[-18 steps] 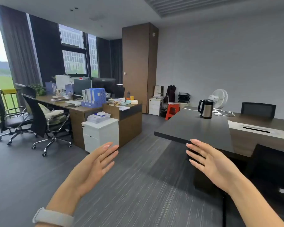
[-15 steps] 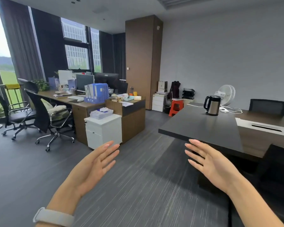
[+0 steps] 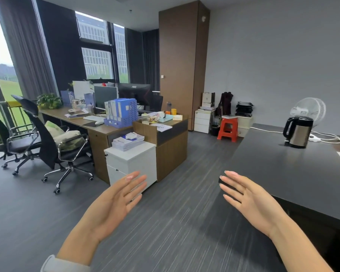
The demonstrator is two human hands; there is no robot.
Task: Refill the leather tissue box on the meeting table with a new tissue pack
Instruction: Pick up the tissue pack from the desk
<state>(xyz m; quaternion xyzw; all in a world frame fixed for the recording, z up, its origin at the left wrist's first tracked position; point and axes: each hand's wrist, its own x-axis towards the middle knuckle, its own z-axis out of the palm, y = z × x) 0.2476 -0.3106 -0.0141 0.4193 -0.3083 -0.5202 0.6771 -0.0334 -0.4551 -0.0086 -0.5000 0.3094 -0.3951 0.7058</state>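
My left hand [image 3: 116, 201] and my right hand [image 3: 247, 199] are held out in front of me, palms facing each other, fingers spread, holding nothing. The dark meeting table [image 3: 294, 173] runs along the right; my right hand hovers at its near corner. No leather tissue box and no tissue pack can be seen on the visible part of the table. A pale tissue-like box [image 3: 177, 117] sits far off on the office desk [image 3: 98, 124].
A steel kettle [image 3: 298, 132] and a white fan [image 3: 310, 110] stand at the table's far end. A white drawer cabinet [image 3: 132, 163] with stacked papers stands just beyond my left hand. Black office chairs [image 3: 53, 142] are at left, a red stool [image 3: 228, 128] by the wall.
The view has swung left and moved forward, so the desk and cabinet look closer and less of the table shows. Both hands keep their open pose.
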